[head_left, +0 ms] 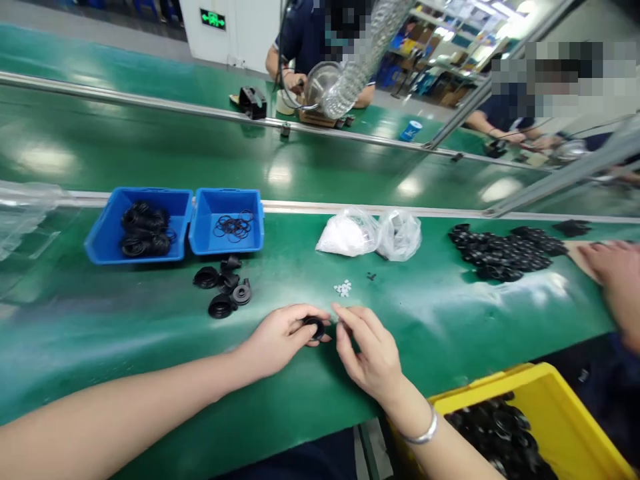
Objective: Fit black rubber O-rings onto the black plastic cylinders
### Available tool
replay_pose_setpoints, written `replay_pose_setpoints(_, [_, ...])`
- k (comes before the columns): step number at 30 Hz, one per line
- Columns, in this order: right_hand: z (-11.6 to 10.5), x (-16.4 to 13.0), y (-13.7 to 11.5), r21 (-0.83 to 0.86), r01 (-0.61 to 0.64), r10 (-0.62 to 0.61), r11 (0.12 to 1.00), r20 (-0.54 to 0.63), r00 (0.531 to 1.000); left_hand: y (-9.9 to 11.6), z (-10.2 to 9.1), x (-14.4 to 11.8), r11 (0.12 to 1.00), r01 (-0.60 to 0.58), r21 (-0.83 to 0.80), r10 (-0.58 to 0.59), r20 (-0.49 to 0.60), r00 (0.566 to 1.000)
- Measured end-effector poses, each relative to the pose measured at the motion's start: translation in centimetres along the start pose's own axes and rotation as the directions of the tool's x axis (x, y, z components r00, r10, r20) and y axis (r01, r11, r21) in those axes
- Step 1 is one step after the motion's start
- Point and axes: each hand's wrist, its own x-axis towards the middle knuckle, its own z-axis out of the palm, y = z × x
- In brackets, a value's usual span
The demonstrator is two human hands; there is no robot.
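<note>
My left hand [283, 339] is closed around a round black plastic part [315, 327], its hollow side tilted toward me. Close beside it, my right hand [367, 347] has thumb and fingertips pinched together; whatever is between them is too small to make out. Just beyond my fingers lies a little pile of small white pieces [343, 288], with a few tiny black pieces [371, 276] to its right. To the left, several black plastic parts [225, 287] sit loose on the green table [165, 347].
Behind them stand a blue bin [103, 237] of black parts and another blue bin [200, 243] of black rings. Two clear bags [347, 233] lie mid-table. A heap of black parts [505, 252] is near another person's hand [615, 273]. A yellow crate [565, 393] stands lower right.
</note>
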Motion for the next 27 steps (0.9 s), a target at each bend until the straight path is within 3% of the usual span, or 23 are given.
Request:
replay_pose_setpoints(9, [-0.1, 0.4, -1.1, -0.162, 0.236, -0.178, 0.958, 0.307, 0.935, 0.1, 0.1, -0.4, 0.981, -0.025, 0.192, 0.016, 0.048, 0.999])
replay_pose_setpoints(14, [-0.4, 0.1, -1.1, -0.170, 0.270, -0.212, 0.948, 0.296, 0.931, -1.0, 0.3, -0.8, 0.964, -0.005, 0.267, -0.012, 0.063, 0.998])
replay_pose_setpoints(16, [-1.3, -0.2, 0.0, -0.122, 0.102, -0.069, 0.987, 0.252, 0.965, -1.2, 0.3, -0.8, 0.964, 0.016, 0.264, -0.039, 0.083, 0.996])
replay_pose_setpoints(18, [-2.9, -0.6, 2.4, -0.128, -0.228, 0.246, 0.965, 0.156, 0.957, -1.0, 0.4, -0.8, 0.969, 0.044, 0.243, -0.072, 0.105, 0.992])
replay_pose_setpoints(19, [-3.8, -0.8, 4.0, -0.158, -0.376, 0.390, 0.913, 0.070, 0.918, -0.8, 0.4, -0.7, 0.970, 0.056, 0.235, -0.083, 0.108, 0.991])
replay_pose_setpoints(22, [-6.7, -1.6, 9.5, -0.211, -0.607, 0.587, 0.766, -0.154, 0.795, -0.3, 0.5, -0.5, 0.968, 0.069, 0.242, -0.094, 0.094, 0.991])
replay_pose_setpoints(25, [-8.8, -2.4, 14.0, -0.203, -0.758, 0.664, 0.620, -0.379, 0.645, -0.3, 0.4, -0.4, 0.956, 0.071, 0.284, -0.103, 0.101, 0.989])
replay_pose_setpoints(27, [-9.3, -2.8, 15.4, -0.180, -0.806, 0.672, 0.564, -0.467, 0.575, -0.5, 0.3, -0.3, 0.950, 0.066, 0.306, -0.102, 0.103, 0.989])
